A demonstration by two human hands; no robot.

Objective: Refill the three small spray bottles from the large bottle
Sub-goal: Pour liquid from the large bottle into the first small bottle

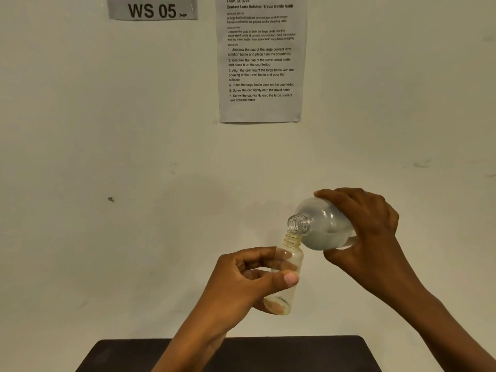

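My left hand [247, 277] grips a small clear bottle [285, 280] with no cap, held nearly upright in the air, thumb across its front. A little yellowish liquid sits at its bottom. My right hand [367, 232] holds the large clear bottle [322, 226] tipped on its side, uncapped. Its threaded mouth touches the small bottle's neck from above. Pale liquid lies in the lower part of the large bottle. The other small bottles and the caps are out of view.
A dark table [295, 353] shows at the bottom edge, below both hands. Behind is a pale wall with a printed task sheet [261, 57] and a "WS 05" sign [153, 9].
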